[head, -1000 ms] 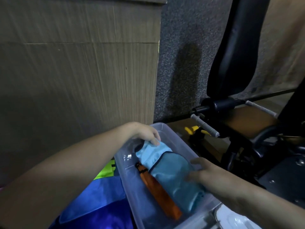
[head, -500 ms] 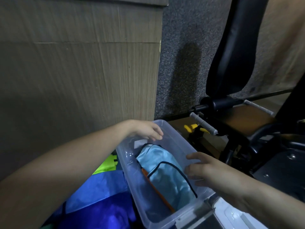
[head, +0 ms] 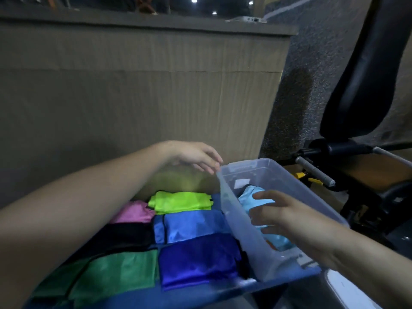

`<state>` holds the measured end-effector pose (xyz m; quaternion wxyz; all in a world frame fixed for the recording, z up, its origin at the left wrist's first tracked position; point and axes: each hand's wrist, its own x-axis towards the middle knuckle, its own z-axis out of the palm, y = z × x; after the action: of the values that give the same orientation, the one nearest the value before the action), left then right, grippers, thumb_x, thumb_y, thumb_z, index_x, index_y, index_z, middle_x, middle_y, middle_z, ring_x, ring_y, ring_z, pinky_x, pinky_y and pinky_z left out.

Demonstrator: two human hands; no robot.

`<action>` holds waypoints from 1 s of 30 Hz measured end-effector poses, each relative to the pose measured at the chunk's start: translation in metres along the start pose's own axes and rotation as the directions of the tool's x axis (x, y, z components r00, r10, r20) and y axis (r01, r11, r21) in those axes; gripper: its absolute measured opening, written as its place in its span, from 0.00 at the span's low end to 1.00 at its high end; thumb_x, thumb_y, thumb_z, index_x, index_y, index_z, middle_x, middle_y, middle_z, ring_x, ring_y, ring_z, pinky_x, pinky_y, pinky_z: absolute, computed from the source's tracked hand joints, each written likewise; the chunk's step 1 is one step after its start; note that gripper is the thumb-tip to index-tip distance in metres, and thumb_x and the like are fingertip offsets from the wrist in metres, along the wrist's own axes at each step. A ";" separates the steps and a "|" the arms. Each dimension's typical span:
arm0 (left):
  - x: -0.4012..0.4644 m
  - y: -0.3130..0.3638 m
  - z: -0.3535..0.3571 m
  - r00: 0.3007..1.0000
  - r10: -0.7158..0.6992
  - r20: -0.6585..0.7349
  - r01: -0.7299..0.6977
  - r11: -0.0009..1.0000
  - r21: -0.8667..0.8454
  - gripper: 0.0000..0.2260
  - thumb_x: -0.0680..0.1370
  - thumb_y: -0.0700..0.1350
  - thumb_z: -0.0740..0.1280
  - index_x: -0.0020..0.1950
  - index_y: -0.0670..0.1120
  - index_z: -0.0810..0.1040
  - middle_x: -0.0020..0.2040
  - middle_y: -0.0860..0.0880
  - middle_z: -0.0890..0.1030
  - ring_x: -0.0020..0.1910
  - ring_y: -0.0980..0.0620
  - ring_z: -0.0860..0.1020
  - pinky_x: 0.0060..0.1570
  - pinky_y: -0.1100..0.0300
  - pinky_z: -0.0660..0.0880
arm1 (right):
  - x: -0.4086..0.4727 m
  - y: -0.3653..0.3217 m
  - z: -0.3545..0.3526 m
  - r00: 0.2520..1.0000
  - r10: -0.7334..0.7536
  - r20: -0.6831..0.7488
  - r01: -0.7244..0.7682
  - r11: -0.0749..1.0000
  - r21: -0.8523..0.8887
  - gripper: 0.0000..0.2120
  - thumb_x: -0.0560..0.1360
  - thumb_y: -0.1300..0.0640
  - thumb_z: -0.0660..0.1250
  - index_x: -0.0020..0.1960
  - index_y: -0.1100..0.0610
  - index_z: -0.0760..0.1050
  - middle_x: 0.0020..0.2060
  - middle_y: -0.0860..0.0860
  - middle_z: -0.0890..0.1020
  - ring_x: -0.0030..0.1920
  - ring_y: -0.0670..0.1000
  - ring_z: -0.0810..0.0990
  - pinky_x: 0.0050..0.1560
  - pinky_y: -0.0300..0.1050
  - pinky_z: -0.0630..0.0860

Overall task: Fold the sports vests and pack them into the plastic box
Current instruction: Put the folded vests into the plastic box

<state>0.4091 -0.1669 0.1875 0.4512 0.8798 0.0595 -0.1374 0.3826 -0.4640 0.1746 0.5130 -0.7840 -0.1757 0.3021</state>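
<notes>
A clear plastic box [head: 296, 188] stands at the right of the blue surface. Inside it lies a folded light blue vest [head: 250, 197], with a bit of orange vest [head: 270, 244] under it. My right hand [head: 274, 214] reaches into the box, fingers spread and relaxed over the light blue vest. My left hand [head: 196, 156] hovers just outside the box's far left corner, fingers loose, holding nothing. Folded vests lie left of the box: neon green [head: 180, 201], pink [head: 133, 212], mid blue [head: 191, 225], dark blue [head: 198, 259], green [head: 116, 275] and black [head: 124, 237].
A brown panelled wall [head: 133, 97] rises close behind the vests. A black padded bench with metal pegs [head: 316, 172] stands right of the box. A white lid-like object [head: 347, 291] lies at the lower right.
The view has swung left, bringing the row of folded vests into sight. My left hand has lifted out of the box to its far corner. My right hand stays over the light blue vest.
</notes>
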 end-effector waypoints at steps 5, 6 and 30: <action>-0.102 -0.063 -0.018 0.999 -0.028 -0.038 0.025 0.997 -0.069 0.12 0.82 0.42 0.65 0.66 0.45 0.74 0.63 0.45 0.81 0.58 0.49 0.82 0.62 0.56 0.75 | -0.022 -0.013 0.067 0.992 -0.072 0.101 0.072 0.997 0.006 0.28 0.63 0.54 0.72 0.62 0.50 0.74 0.51 0.58 0.84 0.55 0.55 0.83 0.62 0.54 0.78; -0.121 -0.080 -0.018 0.998 -0.035 -0.052 0.030 0.994 -0.106 0.12 0.82 0.41 0.66 0.65 0.45 0.74 0.63 0.44 0.81 0.57 0.48 0.82 0.62 0.56 0.75 | -0.024 -0.014 0.082 0.989 -0.084 0.120 0.085 0.996 -0.002 0.28 0.61 0.53 0.71 0.62 0.50 0.74 0.50 0.58 0.84 0.55 0.56 0.83 0.62 0.54 0.79; -0.283 -0.352 0.067 0.774 -0.419 -0.474 0.402 0.904 -0.143 0.18 0.75 0.56 0.74 0.59 0.48 0.78 0.52 0.51 0.81 0.48 0.55 0.80 0.48 0.63 0.73 | 0.115 0.093 0.279 0.947 -0.131 0.294 0.276 0.800 -0.532 0.18 0.72 0.62 0.75 0.60 0.56 0.77 0.55 0.52 0.80 0.45 0.43 0.77 0.42 0.29 0.70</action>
<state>0.0456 -0.0099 -0.0396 0.3948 0.8430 0.3654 -0.0022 0.2839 -0.2399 -0.0251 0.2614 -0.8340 -0.4025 0.2722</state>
